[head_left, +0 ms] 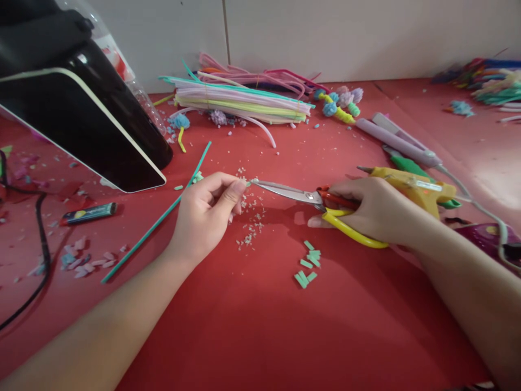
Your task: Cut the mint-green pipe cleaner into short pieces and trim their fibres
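My left hand (209,209) is closed in a pinch, thumb against fingers, on a tiny piece I cannot make out, right at the tips of the scissors (285,191). My right hand (370,209) grips the yellow and red handles of those scissors, whose blades are nearly closed and point left. A long teal pipe cleaner (158,220) lies diagonally under and beside my left hand. Several short teal cut pieces (307,266) lie on the red table (252,326) below the scissors. Fine grey fluff (250,231) is scattered between my hands.
A yellow glue gun (419,187) lies just behind my right hand, a lilac tool (401,142) with a cord beyond it. A bundle of pipe cleaners (240,100) lies at the back, a black device (85,117) at left, a lighter (87,213) and black cable (40,239) nearby.
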### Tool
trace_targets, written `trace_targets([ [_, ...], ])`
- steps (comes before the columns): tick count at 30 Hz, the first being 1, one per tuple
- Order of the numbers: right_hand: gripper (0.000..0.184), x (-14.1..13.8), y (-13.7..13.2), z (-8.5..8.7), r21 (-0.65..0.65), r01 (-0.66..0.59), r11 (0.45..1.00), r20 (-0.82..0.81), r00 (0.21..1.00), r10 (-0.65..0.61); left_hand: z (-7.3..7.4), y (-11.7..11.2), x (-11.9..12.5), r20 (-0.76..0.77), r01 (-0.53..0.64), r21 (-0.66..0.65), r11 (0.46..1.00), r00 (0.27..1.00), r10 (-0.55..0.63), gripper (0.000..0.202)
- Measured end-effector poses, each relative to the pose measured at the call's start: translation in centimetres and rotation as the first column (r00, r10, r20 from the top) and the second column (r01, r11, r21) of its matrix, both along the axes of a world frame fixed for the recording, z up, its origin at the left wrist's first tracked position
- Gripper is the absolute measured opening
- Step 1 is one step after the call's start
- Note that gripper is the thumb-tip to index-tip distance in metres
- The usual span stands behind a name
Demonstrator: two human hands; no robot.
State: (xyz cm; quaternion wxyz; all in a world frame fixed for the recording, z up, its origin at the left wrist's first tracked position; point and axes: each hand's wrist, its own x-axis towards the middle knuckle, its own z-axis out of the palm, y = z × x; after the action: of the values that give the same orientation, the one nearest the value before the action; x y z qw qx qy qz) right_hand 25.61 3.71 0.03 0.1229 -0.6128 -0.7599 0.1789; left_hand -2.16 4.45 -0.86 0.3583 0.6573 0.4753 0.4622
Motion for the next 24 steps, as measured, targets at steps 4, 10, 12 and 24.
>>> trace_targets([
  [4, 0.072, -0.07, 0.02, 0.15, -0.011, -0.005, 1.0, -0.008, 1.0, 0.005, -0.02, -0.03, -0.04, -0.003, -0.005, -0.003, 1.0, 1.0, 0.005, 0.022],
  [10, 0.071, -0.12, 0.0, 0.16, -0.02, -0.002, 1.0, -0.012, 1.0, 0.002, -0.1, -0.01, -0.03, -0.012, -0.01, 0.007, 1.0, 1.0, 0.01, 0.023],
  [12, 0.072, -0.12, -0.03, 0.14, -0.016, 0.0, 1.0, -0.021, 1.0, 0.0, -0.12, 0.0, -0.02, -0.008, -0.01, 0.006, 1.0, 1.0, 0.01, 0.024],
  [24, 0.072, -0.12, 0.11, 0.17, -0.016, 0.005, 1.0, -0.006, 1.0, -0.005, 0.01, 0.01, -0.04, -0.017, 0.0, 0.001, 1.0, 1.0, 0.0, 0.025],
])
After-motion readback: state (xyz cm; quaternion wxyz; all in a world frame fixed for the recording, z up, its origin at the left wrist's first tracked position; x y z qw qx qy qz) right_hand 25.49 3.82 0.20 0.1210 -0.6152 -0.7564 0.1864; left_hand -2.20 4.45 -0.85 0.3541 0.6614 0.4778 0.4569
